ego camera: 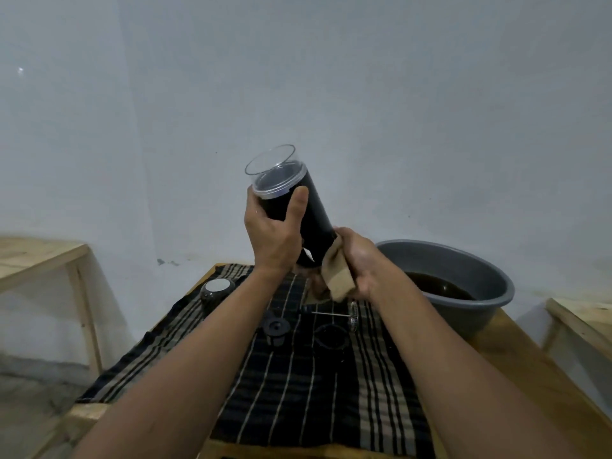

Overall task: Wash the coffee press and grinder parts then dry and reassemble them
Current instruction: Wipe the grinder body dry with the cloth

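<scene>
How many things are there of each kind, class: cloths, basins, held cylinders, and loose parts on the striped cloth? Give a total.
cloths: 2, striped cloth, tan cloth
basin: 1
cylinder: 1
loose parts: 4, lid, cap, ring, plunger
total: 8

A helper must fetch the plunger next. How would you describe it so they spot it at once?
Start at the grey basin of dark water. Just left of it, on the striped cloth, lies the plunger. It alone is a thin metal rod ending in a mesh disc; its neighbours are squat black round parts.
</scene>
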A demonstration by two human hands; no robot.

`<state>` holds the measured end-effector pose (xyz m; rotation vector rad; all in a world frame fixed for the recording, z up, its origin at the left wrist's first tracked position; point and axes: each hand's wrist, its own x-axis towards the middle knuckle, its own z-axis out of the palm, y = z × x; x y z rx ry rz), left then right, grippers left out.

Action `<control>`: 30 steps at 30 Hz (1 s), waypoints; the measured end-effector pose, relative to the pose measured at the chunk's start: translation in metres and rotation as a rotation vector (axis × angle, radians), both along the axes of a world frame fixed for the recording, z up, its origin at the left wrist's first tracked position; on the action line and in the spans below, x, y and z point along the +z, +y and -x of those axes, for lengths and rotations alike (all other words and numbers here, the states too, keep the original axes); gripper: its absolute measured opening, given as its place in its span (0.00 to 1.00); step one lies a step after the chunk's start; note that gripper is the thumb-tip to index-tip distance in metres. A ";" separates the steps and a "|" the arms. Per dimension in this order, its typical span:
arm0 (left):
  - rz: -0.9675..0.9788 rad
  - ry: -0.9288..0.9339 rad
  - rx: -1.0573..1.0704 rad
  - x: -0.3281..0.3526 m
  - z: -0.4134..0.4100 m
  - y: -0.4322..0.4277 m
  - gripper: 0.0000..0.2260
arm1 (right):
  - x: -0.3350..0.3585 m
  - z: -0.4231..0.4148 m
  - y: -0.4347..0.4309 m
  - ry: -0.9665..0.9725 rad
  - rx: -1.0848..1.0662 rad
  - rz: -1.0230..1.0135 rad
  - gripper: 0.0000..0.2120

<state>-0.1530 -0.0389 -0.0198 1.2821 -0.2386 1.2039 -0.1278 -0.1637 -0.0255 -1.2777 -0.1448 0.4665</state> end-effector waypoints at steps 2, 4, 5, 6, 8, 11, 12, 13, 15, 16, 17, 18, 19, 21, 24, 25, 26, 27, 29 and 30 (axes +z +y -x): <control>-0.047 0.006 0.008 0.001 0.006 0.011 0.21 | -0.005 -0.006 -0.001 -0.091 -0.095 0.100 0.18; -0.099 0.079 0.019 -0.003 0.015 0.025 0.25 | -0.012 -0.010 -0.001 -0.196 -0.224 0.189 0.19; -0.148 0.142 0.037 -0.009 0.020 0.035 0.27 | -0.015 -0.010 -0.001 -0.237 -0.267 0.221 0.19; -0.204 0.208 0.058 -0.016 0.025 0.045 0.29 | -0.017 -0.009 -0.001 -0.267 -0.290 0.237 0.19; -0.282 0.347 0.090 -0.041 0.039 0.069 0.32 | -0.019 -0.002 0.000 -0.294 -0.287 0.244 0.18; -0.294 0.544 0.134 -0.084 0.057 0.097 0.33 | -0.028 0.003 0.008 -0.309 -0.289 0.259 0.21; -0.295 0.596 0.158 -0.097 0.062 0.105 0.33 | -0.030 0.006 0.011 -0.298 -0.290 0.247 0.22; -0.297 0.637 0.174 -0.107 0.066 0.109 0.33 | -0.033 0.007 0.013 -0.284 -0.293 0.235 0.21; -0.289 0.704 0.187 -0.123 0.073 0.115 0.33 | -0.036 0.009 0.016 -0.284 -0.298 0.208 0.19; -0.285 0.728 0.193 -0.129 0.075 0.117 0.33 | -0.037 0.010 0.016 -0.295 -0.295 0.189 0.19; -0.276 0.745 0.201 -0.133 0.076 0.117 0.33 | -0.037 0.011 0.015 -0.305 -0.288 0.171 0.17; -0.269 0.756 0.216 -0.137 0.076 0.117 0.34 | -0.038 0.012 0.014 -0.313 -0.284 0.157 0.16; -0.256 0.757 0.227 -0.141 0.076 0.118 0.34 | -0.039 0.012 0.012 -0.321 -0.284 0.154 0.15; -0.237 0.755 0.234 -0.144 0.075 0.118 0.35 | -0.039 0.013 0.005 -0.331 -0.293 0.157 0.17; -0.223 0.775 0.212 -0.147 0.074 0.121 0.40 | -0.036 0.011 -0.004 -0.316 -0.290 0.149 0.17; -0.218 0.783 0.230 -0.146 0.074 0.121 0.44 | -0.036 0.011 -0.007 -0.321 -0.287 0.143 0.18; -0.226 0.784 0.306 -0.143 0.073 0.118 0.47 | -0.035 0.012 -0.011 -0.339 -0.285 0.146 0.18; -0.246 0.755 0.427 -0.139 0.074 0.114 0.49 | -0.034 0.012 -0.015 -0.356 -0.288 0.156 0.18; -0.326 0.518 0.663 -0.124 0.078 0.099 0.43 | -0.034 0.013 -0.025 -0.383 -0.305 0.197 0.17; -0.393 0.346 0.695 -0.113 0.079 0.086 0.37 | -0.034 0.013 -0.033 -0.390 -0.305 0.222 0.18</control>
